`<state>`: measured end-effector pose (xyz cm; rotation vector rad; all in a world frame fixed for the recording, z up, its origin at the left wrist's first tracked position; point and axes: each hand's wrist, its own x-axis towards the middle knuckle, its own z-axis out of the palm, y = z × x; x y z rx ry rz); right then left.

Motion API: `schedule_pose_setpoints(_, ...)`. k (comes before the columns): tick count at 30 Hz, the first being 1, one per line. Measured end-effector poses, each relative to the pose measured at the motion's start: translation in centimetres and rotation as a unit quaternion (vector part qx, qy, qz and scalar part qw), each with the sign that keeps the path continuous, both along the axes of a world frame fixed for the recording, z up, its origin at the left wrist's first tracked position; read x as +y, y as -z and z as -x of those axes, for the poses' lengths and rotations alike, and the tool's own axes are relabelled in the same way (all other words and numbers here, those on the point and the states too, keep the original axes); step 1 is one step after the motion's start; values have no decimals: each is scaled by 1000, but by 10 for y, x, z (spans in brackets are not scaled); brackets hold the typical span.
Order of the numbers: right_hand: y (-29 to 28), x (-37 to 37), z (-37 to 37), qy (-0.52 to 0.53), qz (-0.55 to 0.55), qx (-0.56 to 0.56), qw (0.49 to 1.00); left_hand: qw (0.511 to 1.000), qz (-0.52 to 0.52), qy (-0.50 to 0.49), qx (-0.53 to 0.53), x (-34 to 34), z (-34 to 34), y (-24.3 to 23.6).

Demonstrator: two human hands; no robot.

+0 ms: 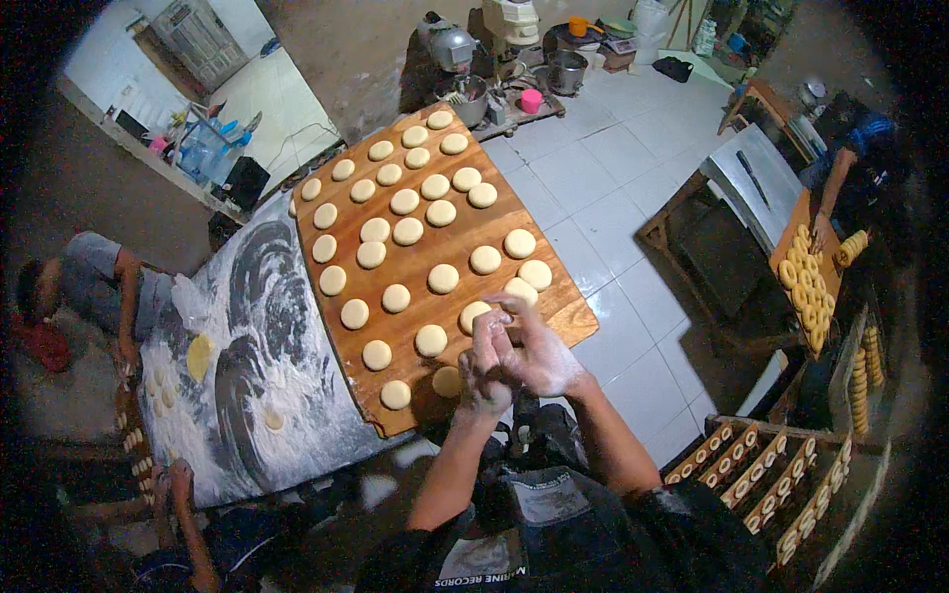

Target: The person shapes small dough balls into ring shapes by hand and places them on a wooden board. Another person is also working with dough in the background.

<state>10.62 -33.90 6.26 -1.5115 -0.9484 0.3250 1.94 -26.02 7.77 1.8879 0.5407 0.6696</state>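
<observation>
My left hand [487, 371] and my right hand [542, 358], both dusted with flour, are pressed together over the near edge of a wooden board [554, 296]. The fingers of both are closed against each other, and whatever may lie between them is hidden. Just beyond the fingertips sits a flat dough round [521, 291], partly covered by my right hand. Another dough round [474, 316] shows beside my left hand, and one more [447, 381] lies near my left wrist. Many similar pale rounds are spread over the board in loose rows.
Left of the board is a floured table [297, 395] with a dough piece [201, 356]; two people work around it. At the right, another person reaches over ring-shaped dough [809, 287]. A rack of rings [761, 484] stands lower right. Mixers [450, 47] and pots stand behind.
</observation>
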Motion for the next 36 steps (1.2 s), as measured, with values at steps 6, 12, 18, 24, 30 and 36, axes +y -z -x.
schedule_pose_setpoints(6,-8,-35,-33,-246,-55,225,941,1000,15,11,22,-17,-18,-4)
schedule_pose_setpoints(12,-36,-43,-40,-18,57,336,940,933,-356,29,46,-22,-40,6)
schedule_pose_setpoints(18,-26,-51,-83,65,121,90,986,986,-136,79,63,-23,-91,11)
schedule_pose_setpoints(24,9,-73,-99,187,399,67,895,936,-226,-24,268,-11,-87,17)
schedule_pose_setpoints(30,18,-66,-85,141,474,-114,862,901,-289,89,312,-25,-73,31)
schedule_pose_setpoints(36,15,-62,-79,160,463,-138,861,911,-267,84,304,-22,-74,24)
